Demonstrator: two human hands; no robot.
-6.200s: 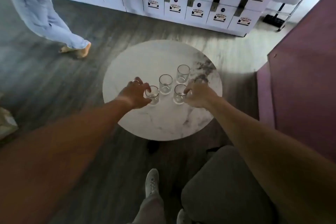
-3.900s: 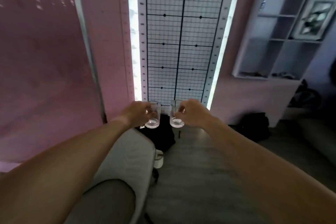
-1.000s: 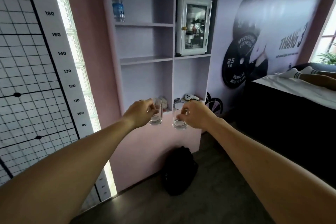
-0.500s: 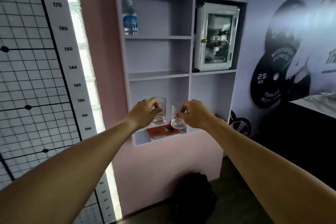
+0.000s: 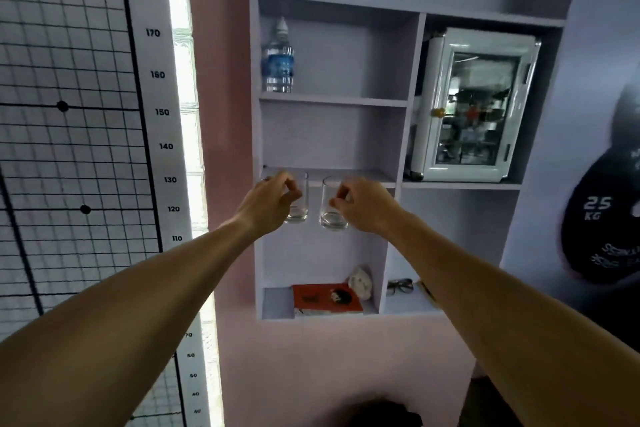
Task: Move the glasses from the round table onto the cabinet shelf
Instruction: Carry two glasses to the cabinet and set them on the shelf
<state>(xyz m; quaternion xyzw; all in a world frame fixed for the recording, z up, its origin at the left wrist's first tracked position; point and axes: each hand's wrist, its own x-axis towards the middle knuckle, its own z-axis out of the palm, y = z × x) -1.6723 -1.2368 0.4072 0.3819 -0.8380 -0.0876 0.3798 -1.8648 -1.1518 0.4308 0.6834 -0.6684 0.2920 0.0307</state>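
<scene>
I hold two clear drinking glasses up in front of a pale lilac wall cabinet. My left hand (image 5: 272, 203) grips the left glass (image 5: 298, 208) from its left side. My right hand (image 5: 363, 206) pinches the right glass (image 5: 330, 215) from its right side. Both glasses are upright, side by side and apart, in the air just below the front edge of the middle shelf (image 5: 349, 177). The round table is out of view.
A water bottle (image 5: 278, 59) stands on the upper shelf. A small glass-door fridge (image 5: 474, 107) fills the right compartment. The bottom shelf holds a red book (image 5: 325, 298), a pale lump (image 5: 360, 282) and spectacles (image 5: 400, 287). A height chart (image 5: 152, 114) hangs left; a dark bag (image 5: 377, 412) lies below.
I have stepped closer to the cabinet and raised both glasses, from the bottom compartment's height up to the middle shelf's edge. My grip on each glass is unchanged.
</scene>
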